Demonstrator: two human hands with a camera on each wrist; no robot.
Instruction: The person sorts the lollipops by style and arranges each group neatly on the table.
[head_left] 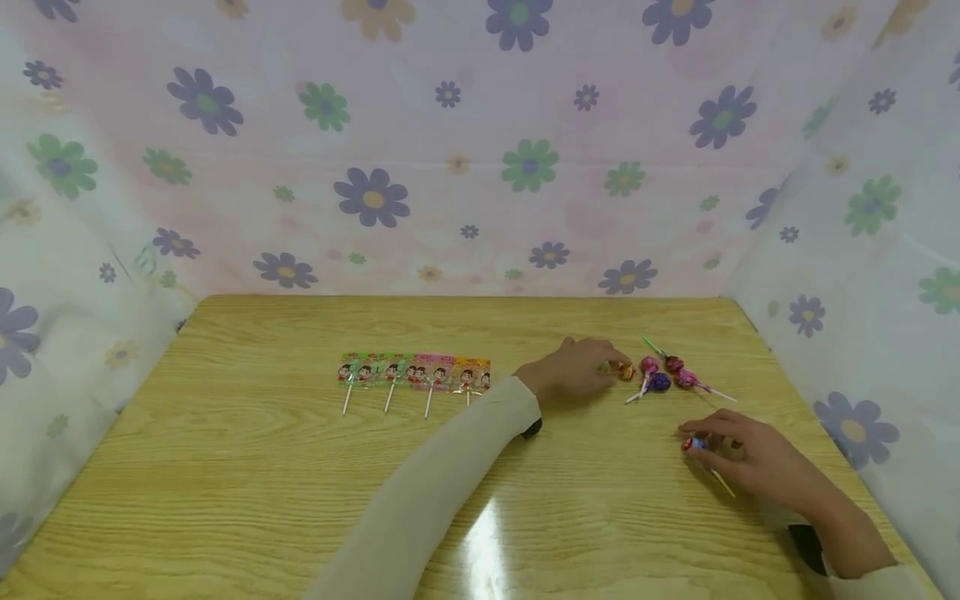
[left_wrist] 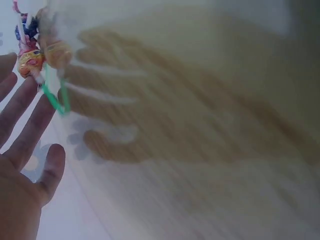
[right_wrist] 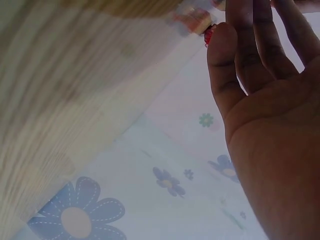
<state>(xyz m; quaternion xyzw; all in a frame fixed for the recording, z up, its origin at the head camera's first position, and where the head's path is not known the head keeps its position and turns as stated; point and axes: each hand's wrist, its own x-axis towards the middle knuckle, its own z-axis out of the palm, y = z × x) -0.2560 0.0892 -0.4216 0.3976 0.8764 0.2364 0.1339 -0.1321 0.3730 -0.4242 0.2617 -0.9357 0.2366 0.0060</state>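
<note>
My left hand (head_left: 577,369) reaches over the table, its fingertips at an orange-wrapped lollipop (head_left: 627,372) with a green stick. In the left wrist view the fingers are spread fairly straight beside that lollipop (left_wrist: 31,62). Lower right, my right hand (head_left: 757,458) has its thumb and forefinger around a red-and-blue wrapped lollipop (head_left: 694,445) with a yellow stick. The right wrist view shows fairly straight fingers, with the thumb hiding most of this lollipop (right_wrist: 209,35). Pink and purple lollipops (head_left: 658,382) lie crossed just right of the left hand.
Dark red and pink lollipops (head_left: 686,377) lie farther right. Left of centre, several flat lollipops in green, pink and orange wrappers (head_left: 392,371) form a row, partly behind the left sleeve (head_left: 450,475). Flowered cloth (head_left: 465,125) surrounds the wooden table (head_left: 225,467).
</note>
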